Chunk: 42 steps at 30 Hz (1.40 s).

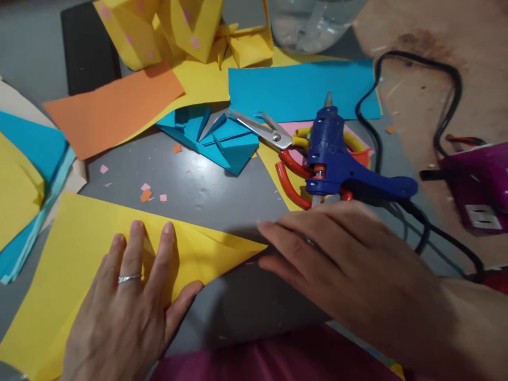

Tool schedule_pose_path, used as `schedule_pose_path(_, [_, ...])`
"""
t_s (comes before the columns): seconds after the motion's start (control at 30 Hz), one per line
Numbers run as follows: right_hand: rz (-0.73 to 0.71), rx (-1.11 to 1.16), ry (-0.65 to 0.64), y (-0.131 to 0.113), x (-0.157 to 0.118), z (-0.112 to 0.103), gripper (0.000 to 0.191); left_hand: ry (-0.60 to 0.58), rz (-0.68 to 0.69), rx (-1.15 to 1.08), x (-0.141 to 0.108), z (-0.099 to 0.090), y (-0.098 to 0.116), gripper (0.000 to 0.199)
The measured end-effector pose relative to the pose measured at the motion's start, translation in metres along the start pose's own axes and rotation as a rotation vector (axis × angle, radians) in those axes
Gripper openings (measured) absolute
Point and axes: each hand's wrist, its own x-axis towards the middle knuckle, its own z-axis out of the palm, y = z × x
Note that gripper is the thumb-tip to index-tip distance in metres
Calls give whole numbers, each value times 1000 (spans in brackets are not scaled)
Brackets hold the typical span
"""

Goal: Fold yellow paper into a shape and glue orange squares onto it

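Note:
A yellow paper sheet (87, 227), folded to a point at its right end, lies on the grey table (190, 185). My left hand (123, 307) presses on it with fingers spread, a ring on one finger. Just right of the paper's tip is my right hand (337, 264), its fingers stretched out and apart from the sheet, holding nothing that I can see. Beyond that hand, a blue glue gun (327, 140) rests over scissors (275, 136) and red-handled pliers (291, 185).
Folded blue paper (234, 145), an orange strip (119, 111) and a blue sheet (293, 87) lie farther back. Yellow paper shapes (190, 32) and a clear container (313, 24) stand behind. A black cable (377, 143) runs at right near a purple box with a socket (476, 185). More sheets (35, 137) lie left.

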Motion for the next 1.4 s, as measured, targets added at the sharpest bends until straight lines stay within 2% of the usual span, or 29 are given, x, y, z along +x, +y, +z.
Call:
schedule_pose_path(0.1, [-37,167,-26,2,1,-2,38,36,86,144,0,-2,-4,92])
schedule_pose_path(0.17, [-43,192,-23,0,0,-2,37,54,129,174,1,-4,-6,91])
schedule_pose_path(0.23, [-20,190,-15,-1,1,1,32,55,136,193,3,-7,-5,88])
schedule_pose_path(0.37, [18,260,-12,1,5,9,38,38,133,295,9,-19,3,75])
schedule_pose_path(0.43, [20,257,1,2,6,14,34,10,92,367,14,-26,8,67])
schedule_pose_path(0.53, [3,221,-6,2,6,18,24,-82,-66,448,25,-35,20,64])
schedule_pose_path(0.63, [-4,197,-33,0,4,19,17,-169,-242,540,39,-40,34,80])
schedule_pose_path(0.73, [8,187,-46,-1,3,20,14,-206,-329,572,54,-42,47,94])
schedule_pose_path(0.93, [23,180,-45,-3,3,25,15,-281,-381,592,69,-45,59,105])
schedule_pose_path(1.17, [18,148,-65,2,-3,14,18,-263,-407,581,69,-42,60,106])
schedule_pose_path(1.3, [-18,255,-15,1,-5,11,26,-275,-418,546,70,-42,60,107])
schedule_pose_path(1.4, [-85,271,41,-8,-7,14,26,-269,-417,542,69,-42,60,108])
